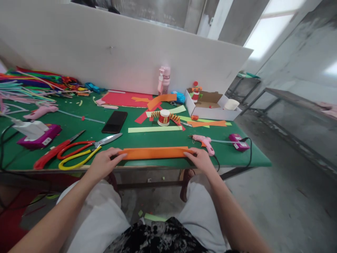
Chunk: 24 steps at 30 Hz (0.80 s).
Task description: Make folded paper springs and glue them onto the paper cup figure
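Observation:
A long orange paper strip [155, 153] lies along the near edge of the green table [158, 138]. My left hand [104, 163] pinches the strip's left end, thumb on top. My right hand [200, 159] grips its right end with fingers curled over it. Both hands press the strip flat against the table. A pink glue gun [204, 142] lies just beyond my right hand. Two pairs of scissors, one yellow-handled [86, 153] and one red-handled [59, 149], lie left of my left hand.
A black phone [114, 122], a pale green strip [154, 129], a small red-and-white cup [164, 117], red paper [123, 99], a white cardboard box [210, 104] and a pile of coloured pipe cleaners [31, 84] fill the table. A white board stands behind.

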{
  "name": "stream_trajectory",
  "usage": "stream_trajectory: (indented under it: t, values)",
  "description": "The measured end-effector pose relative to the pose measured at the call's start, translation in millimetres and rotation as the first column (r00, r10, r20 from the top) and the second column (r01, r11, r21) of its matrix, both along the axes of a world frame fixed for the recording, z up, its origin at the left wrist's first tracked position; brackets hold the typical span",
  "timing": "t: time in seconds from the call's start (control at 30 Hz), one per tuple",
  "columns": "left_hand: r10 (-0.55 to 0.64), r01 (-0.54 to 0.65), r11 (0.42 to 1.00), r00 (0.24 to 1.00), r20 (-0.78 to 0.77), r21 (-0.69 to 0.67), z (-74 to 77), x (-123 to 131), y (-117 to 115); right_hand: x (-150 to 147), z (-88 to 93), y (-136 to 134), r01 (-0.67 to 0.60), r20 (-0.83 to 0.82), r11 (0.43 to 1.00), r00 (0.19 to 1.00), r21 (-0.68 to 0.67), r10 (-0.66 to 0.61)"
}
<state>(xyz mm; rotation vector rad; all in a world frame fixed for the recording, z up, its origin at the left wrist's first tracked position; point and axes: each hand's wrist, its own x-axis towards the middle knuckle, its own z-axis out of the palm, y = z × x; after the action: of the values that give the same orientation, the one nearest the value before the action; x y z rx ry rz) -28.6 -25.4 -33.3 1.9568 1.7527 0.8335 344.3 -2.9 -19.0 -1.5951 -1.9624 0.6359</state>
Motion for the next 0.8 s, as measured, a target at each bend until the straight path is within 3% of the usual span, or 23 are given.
stream_trajectory:
  t: [0.1,0.2,0.4,0.5,0.67,0.8]
  values:
    - [0.043,-0.043,0.999,0.998,-0.044,-0.009,-0.6,2.6,0.6,-3.1,1.1,0.1,0.061,0.064,0.998,0.996,0.034,-0.063]
    - [0.015,-0.013,0.999,0.999,-0.045,0.040,-3.6,2.8,-4.3,-0.5,-0.3,-4.5,0.059,0.064,0.996,0.996,0.069,-0.063]
    - [0.053,-0.052,0.998,0.996,-0.071,0.017,-4.2,3.1,-5.1,4.9,3.4,-3.2,0.014,-0.040,1.000,0.999,-0.028,-0.015]
    - [0.074,-0.074,0.997,0.981,-0.182,0.004,0.5,8.2,-0.2,2.4,5.6,5.8,0.055,0.035,0.998,0.998,-0.017,-0.054]
    - [0.016,0.004,0.999,0.893,-0.449,0.044,7.4,17.7,2.5,-1.8,4.4,16.7,0.092,0.173,0.995,0.981,-0.028,-0.086]
    - [0.009,0.006,1.000,0.841,-0.541,0.025,7.6,20.2,3.1,-3.5,0.9,17.0,0.123,0.247,0.992,0.962,-0.023,-0.113]
